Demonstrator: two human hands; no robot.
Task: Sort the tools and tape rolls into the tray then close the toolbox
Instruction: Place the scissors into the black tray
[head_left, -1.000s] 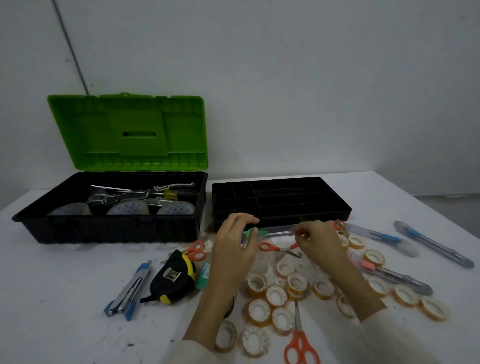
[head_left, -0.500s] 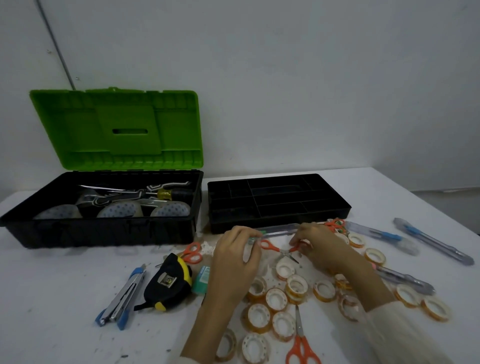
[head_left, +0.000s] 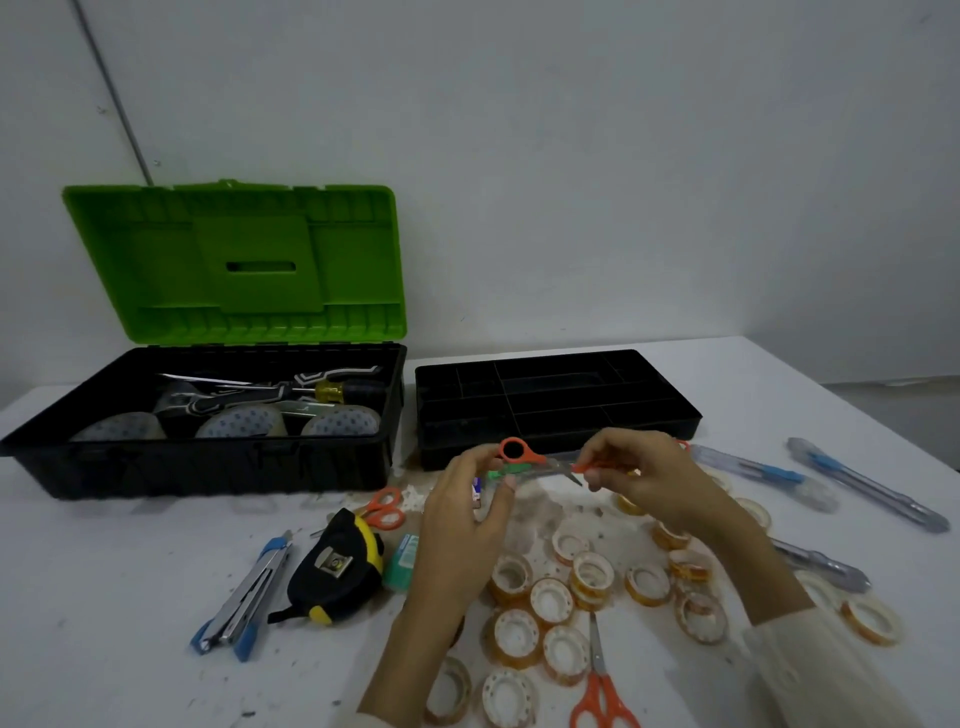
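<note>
Two hands: I see both lifted off the white table (head_left: 130, 597), close together, just in front of the tray.
Left hand (head_left: 462, 530): fingers curled round small orange-handled scissors (head_left: 519, 453) and a clear cutter with a green slider (head_left: 506, 472).
Right hand (head_left: 644, 480): fingertips pinch the blade end of the same scissors; an orange bit shows there, and I cannot tell what it is.
Tray: black compartment tray (head_left: 545, 395) sits on the table just right of the toolbox.
Toolbox: black plastic toolbox (head_left: 208, 467), its green lid (head_left: 234, 260) standing open; a yellow-collared screwdriver (head_left: 332, 391) lies inside.
Tape rolls: small amber tape rolls with white cores (head_left: 550, 600) lie scattered beneath and around the forearms.
Loose tools: black-and-yellow tape measure (head_left: 337, 566), blue-and-silver utility knives (head_left: 244, 597), larger orange scissors (head_left: 600, 686) near the front edge, clear cutters with blue sliders (head_left: 763, 475) at right.
</note>
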